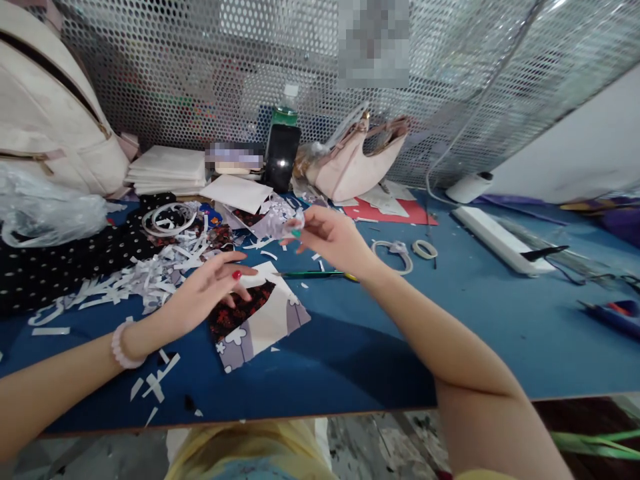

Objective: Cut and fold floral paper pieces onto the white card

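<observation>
A white card (273, 303) with lilac floral corners lies tilted on the blue table. Dark red-and-black patterned material (245, 310) covers part of it. My left hand (215, 287) is spread over the card's upper left, its fingers apart and touching or just above it. Beyond the card, my right hand (333, 237) is raised, thumb and fingers pinched together; a small pale, see-through bit shows at the tips, too unclear to name. Between the hands and just past the card lies a green, pencil-like tool (313, 274), its yellow end under my right wrist.
Paper strips (160, 267) are heaped at left beside black dotted cloth (90, 260). A phone (283, 157) leans on a green bottle (285, 107); a pink handbag (345, 167) stands behind. Tape rolls (425, 250), a white power strip (500, 240) and blue-handled pliers (617, 317) lie right.
</observation>
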A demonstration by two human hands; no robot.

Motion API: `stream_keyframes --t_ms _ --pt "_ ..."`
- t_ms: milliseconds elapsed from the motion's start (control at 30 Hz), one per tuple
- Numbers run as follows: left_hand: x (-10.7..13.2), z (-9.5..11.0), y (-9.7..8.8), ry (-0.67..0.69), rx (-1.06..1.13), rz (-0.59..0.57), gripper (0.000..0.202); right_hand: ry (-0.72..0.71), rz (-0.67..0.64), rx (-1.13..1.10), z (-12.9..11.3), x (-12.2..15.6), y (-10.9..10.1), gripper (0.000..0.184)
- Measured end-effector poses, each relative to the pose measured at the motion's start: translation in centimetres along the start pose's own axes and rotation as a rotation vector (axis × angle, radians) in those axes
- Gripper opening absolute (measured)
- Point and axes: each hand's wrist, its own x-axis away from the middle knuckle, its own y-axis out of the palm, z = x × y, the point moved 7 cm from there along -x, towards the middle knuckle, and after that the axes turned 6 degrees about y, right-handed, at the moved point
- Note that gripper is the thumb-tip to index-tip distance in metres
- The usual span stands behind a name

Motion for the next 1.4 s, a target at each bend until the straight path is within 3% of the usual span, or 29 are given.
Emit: stream_keyframes --t_ms 67,167,267,400,600,833,1133,1400 --pt "0.0 -0.4 1.9 -0.156 0.333 -0.100 0.044 -0.136 -0.090 0.098 -1.9 1.9 1.6 0.005" --pt "0.1 -0.3 3.4 -0.241 0.507 -0.141 0.041 -0.365 -0.183 0.286 -3.9 4.9 3.3 0.015" --pt "0.3 -0.1 3.7 -0.232 0.425 -0.106 0.029 -0.513 -0.252 0.366 -4.3 7.3 4.5 0.017" --pt "1.1 0.4 4.8 -0.198 0.244 -0.191 0.019 -0.630 -0.269 0.412 -4.2 10.0 5.4 0.014" --pt "3.1 -0.1 5.8 -0.264 0.000 -0.253 0.022 -0.750 -0.228 0.455 -4.2 12.6 6.7 0.018" --pt "4.1 0.1 5.2 -0.253 -0.180 -0.189 0.018 -0.841 -0.120 0.429 -4.3 13.1 6.7 0.029" --pt "4.5 -0.3 5.4 -0.260 -0.172 -0.212 0.012 -0.969 -0.235 0.478 -3.9 13.9 7.8 0.025" --pt "4.1 0.0 5.1 -0.189 -0.295 -0.224 0.012 -0.979 -0.216 0.493 -3.8 13.8 7.8 0.024"
